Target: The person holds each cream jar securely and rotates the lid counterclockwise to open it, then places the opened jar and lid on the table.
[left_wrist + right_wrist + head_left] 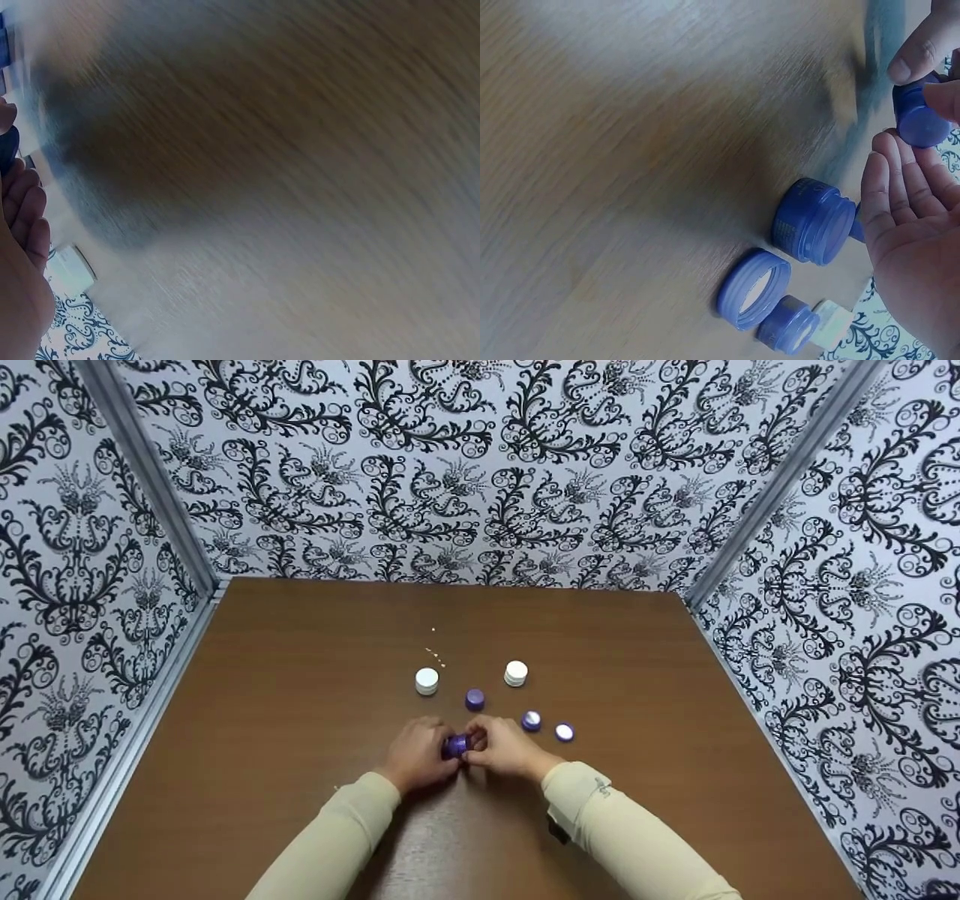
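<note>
Low in the centre of the frame, my left hand (pixel 424 754) pinches one end of the glossy purple jar (pixel 456 746), turned sideways, while my right hand (pixel 506 746) pinches the other. I judge that I am working at its cap; the next move seems to call for a firm left hold and a right twist. Above, on wood-grained table (pixel 300 660), stand a smooth white pot (pixel 427 681), its twin (pixel 516 673) and a squat purple pot (pixel 475 699). Rightward lies a white-faced disc (pixel 565 732) with a round purple rim.
</note>
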Demonstrator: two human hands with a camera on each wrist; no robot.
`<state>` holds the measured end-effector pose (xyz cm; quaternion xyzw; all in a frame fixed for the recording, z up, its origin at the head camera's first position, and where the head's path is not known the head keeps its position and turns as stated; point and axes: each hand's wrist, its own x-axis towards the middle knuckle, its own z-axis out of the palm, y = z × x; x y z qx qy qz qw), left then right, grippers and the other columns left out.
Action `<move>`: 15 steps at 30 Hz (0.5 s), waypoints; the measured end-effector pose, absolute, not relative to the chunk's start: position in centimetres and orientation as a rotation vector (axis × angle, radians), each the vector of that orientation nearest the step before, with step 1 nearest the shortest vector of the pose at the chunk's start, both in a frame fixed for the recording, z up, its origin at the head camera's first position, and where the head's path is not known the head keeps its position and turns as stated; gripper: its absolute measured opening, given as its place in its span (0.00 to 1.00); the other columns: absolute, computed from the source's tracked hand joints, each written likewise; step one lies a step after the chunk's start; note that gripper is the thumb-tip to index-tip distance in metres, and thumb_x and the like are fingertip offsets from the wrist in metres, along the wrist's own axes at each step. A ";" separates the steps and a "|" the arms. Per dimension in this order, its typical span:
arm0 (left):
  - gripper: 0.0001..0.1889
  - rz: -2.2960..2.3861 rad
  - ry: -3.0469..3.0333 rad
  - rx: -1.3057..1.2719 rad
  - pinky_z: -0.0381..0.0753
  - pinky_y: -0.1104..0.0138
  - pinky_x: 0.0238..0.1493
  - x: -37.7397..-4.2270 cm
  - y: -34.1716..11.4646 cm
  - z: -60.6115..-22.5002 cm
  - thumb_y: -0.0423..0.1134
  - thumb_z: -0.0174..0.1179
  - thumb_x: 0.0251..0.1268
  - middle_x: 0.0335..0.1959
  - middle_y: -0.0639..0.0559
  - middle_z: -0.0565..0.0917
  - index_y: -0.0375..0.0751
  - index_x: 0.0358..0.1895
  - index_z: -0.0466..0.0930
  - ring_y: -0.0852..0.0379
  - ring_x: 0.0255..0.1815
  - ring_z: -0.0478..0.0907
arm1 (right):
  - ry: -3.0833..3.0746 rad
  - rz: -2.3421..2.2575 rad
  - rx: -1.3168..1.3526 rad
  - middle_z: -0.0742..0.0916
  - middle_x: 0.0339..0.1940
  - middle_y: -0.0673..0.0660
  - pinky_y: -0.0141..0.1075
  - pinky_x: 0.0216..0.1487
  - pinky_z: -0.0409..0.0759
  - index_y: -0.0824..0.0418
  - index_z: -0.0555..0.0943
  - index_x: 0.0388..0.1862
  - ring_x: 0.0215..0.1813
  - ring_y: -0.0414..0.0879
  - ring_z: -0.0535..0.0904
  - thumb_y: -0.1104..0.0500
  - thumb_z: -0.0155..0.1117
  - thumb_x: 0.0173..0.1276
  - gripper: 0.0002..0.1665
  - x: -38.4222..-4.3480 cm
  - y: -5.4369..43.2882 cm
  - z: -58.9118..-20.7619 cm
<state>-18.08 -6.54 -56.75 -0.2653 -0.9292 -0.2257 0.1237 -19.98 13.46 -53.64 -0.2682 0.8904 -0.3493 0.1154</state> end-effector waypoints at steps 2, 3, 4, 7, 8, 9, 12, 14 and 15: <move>0.17 -0.665 -2.710 -0.771 0.78 0.55 0.46 -18.1 -6.5 -56.7 0.48 0.74 0.46 0.33 0.53 0.80 0.41 0.36 0.85 0.50 0.36 0.79 | 2.612 -1.029 -0.793 0.86 0.37 0.54 0.33 0.43 0.80 0.65 0.80 0.47 0.40 0.44 0.84 0.63 0.73 0.58 0.19 -20.0 13.4 -53.6; 0.17 -0.668 -2.709 -0.772 0.78 0.55 0.46 -18.1 -6.5 -56.7 0.48 0.74 0.46 0.32 0.54 0.80 0.41 0.35 0.85 0.50 0.35 0.79 | 2.613 -1.033 -0.796 0.87 0.37 0.54 0.34 0.43 0.81 0.65 0.80 0.47 0.40 0.44 0.84 0.63 0.73 0.59 0.18 -20.0 13.4 -53.6; 0.17 -0.672 -2.710 -0.770 0.78 0.55 0.46 -18.1 -6.5 -56.7 0.48 0.74 0.46 0.32 0.54 0.79 0.41 0.35 0.85 0.51 0.35 0.78 | 2.613 -1.039 -0.798 0.87 0.37 0.54 0.34 0.43 0.81 0.65 0.80 0.47 0.40 0.44 0.84 0.62 0.73 0.59 0.18 -20.0 13.4 -53.6; 0.16 -0.681 -2.704 -0.766 0.78 0.56 0.44 -18.1 -6.5 -56.8 0.47 0.74 0.47 0.31 0.55 0.78 0.41 0.35 0.85 0.52 0.34 0.77 | 2.611 -1.055 -0.798 0.87 0.37 0.55 0.35 0.43 0.81 0.65 0.81 0.46 0.40 0.44 0.83 0.62 0.72 0.61 0.16 -20.0 13.4 -53.6; 0.15 -0.681 -2.696 -0.769 0.78 0.56 0.44 -18.1 -6.6 -56.8 0.47 0.73 0.47 0.30 0.55 0.78 0.41 0.34 0.85 0.52 0.33 0.77 | 2.608 -1.056 -0.795 0.87 0.37 0.55 0.35 0.43 0.81 0.64 0.81 0.46 0.40 0.44 0.83 0.62 0.71 0.62 0.15 -20.0 13.4 -53.6; 0.15 -0.682 -2.687 -0.772 0.78 0.56 0.43 -18.1 -6.6 -56.8 0.47 0.73 0.46 0.30 0.55 0.77 0.41 0.34 0.85 0.52 0.32 0.77 | 2.603 -1.059 -0.793 0.87 0.37 0.55 0.35 0.43 0.81 0.64 0.81 0.46 0.40 0.44 0.84 0.62 0.71 0.63 0.14 -19.9 13.4 -53.6; 0.14 -0.683 -2.654 -0.788 0.78 0.57 0.42 -18.1 -6.6 -56.9 0.46 0.73 0.45 0.29 0.55 0.77 0.41 0.33 0.85 0.53 0.31 0.77 | 2.591 -1.059 -0.787 0.87 0.37 0.56 0.35 0.42 0.81 0.64 0.81 0.47 0.40 0.46 0.84 0.63 0.70 0.63 0.14 -20.0 13.4 -53.6; 0.14 -0.686 -2.637 -0.797 0.78 0.57 0.41 -18.0 -6.6 -57.0 0.45 0.73 0.45 0.28 0.55 0.77 0.41 0.32 0.85 0.53 0.31 0.77 | 2.591 -1.051 -0.786 0.87 0.37 0.56 0.35 0.42 0.81 0.64 0.81 0.47 0.40 0.46 0.84 0.63 0.71 0.62 0.15 -20.0 13.5 -53.6; 0.14 -0.686 -2.635 -0.797 0.78 0.57 0.41 -18.0 -6.6 -57.1 0.45 0.73 0.45 0.28 0.55 0.77 0.41 0.32 0.85 0.53 0.31 0.77 | 2.595 -1.044 -0.787 0.87 0.37 0.56 0.35 0.42 0.81 0.63 0.81 0.47 0.40 0.46 0.84 0.63 0.71 0.62 0.15 -20.0 13.5 -53.6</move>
